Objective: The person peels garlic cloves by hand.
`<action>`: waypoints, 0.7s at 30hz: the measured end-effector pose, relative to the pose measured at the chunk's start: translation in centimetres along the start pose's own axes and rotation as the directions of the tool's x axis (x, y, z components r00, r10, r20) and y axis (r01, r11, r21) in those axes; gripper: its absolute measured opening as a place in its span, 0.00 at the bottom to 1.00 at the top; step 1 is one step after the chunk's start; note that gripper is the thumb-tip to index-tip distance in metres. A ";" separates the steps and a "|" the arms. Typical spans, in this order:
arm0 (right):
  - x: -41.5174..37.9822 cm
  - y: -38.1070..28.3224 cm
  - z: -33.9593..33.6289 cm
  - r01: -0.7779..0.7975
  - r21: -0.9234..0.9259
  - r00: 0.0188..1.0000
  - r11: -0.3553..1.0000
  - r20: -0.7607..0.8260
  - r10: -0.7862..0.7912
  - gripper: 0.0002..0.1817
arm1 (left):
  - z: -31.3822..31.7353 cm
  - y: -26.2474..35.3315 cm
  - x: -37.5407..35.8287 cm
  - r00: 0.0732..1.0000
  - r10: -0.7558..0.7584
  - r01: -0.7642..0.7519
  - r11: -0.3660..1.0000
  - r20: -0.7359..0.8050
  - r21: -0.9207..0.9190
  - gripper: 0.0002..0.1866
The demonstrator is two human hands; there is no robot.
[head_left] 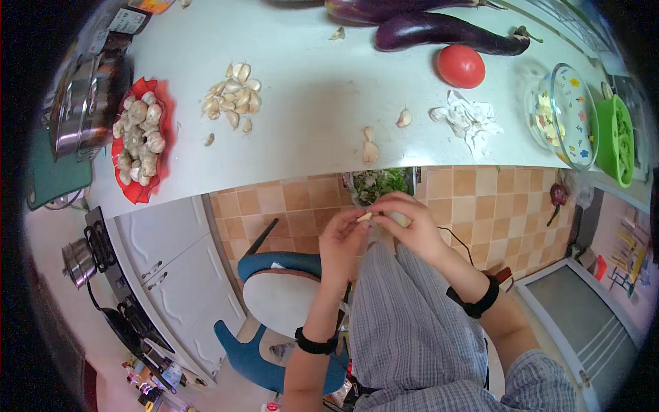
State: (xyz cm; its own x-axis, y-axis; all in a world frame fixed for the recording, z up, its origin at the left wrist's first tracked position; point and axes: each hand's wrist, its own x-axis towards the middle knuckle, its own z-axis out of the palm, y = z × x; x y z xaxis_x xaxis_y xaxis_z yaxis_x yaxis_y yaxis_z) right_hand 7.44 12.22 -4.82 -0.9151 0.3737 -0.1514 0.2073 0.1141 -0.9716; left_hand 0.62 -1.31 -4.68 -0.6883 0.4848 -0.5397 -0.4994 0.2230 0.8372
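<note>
Just past the table's front edge, my left hand (341,240) pinches a small pale garlic clove (365,216) between thumb and fingertips. My right hand (417,223) closes on the same clove from the other side, its fingertips meeting the skin. Below both hands sits a container of green leafy scraps (384,181), partly hidden by them. Nearest on the white table are loose cloves (370,151) and a single clove (403,118). A pile of unpeeled cloves (235,96) lies further left.
Garlic bulbs (141,137) fill a red dish (145,86) at left. A tomato (460,66), eggplant (439,32) and crumpled tissue (468,121) lie at right. Peeled cloves (547,120) sit in a glass bowl (581,96) beside a green basket (613,144).
</note>
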 end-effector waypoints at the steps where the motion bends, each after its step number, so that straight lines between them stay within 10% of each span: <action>1: 0.1 0.0 0.0 0.005 0.001 1.000 1.000 0.002 -0.005 0.09 | 0.2 0.3 0.0 1.000 -0.009 0.009 1.000 0.006 0.020 0.10; 21: -0.1 0.6 -0.1 -0.099 0.137 0.988 0.986 -0.102 0.113 0.04 | 2.1 3.2 -0.8 0.994 0.086 -0.060 0.937 -0.062 0.344 0.08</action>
State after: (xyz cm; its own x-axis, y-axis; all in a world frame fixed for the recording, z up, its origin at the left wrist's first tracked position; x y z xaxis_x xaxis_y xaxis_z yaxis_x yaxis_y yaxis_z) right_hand 7.70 12.34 -5.39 -0.8457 0.4759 -0.2414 0.2477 -0.0506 -0.9675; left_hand 0.68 0.75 -1.41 -0.7599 0.4491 -0.4700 -0.2459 0.4707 0.8473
